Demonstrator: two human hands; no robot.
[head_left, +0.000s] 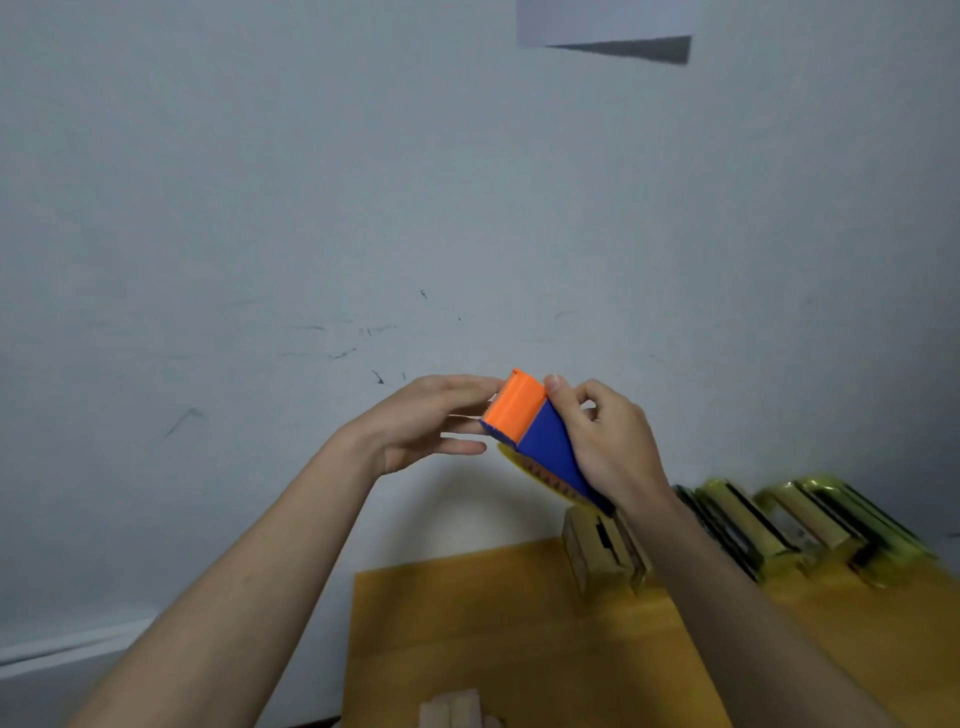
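Centre right of frame, held up before the wall: right grip (608, 441), fingers and thumb curled round the blue box (550, 447), thumb tip against the edge of its orange cap (514, 408). Box tilted, cap end uppermost. Left grip (431, 421), fingers straight and spread, uppermost fingertips touching the cap's left side, holding nothing. Yellow strip (521, 462) with a toothed edge along the box's underside. Lower right: wooden worktop (467, 623) bearing a small tan stand (602, 556) and a blurred row of yellow-green racks (810, 525). Bottom edge: pale blocks (457, 709), partly cut off. Behind: scuffed grey wall (311, 208).
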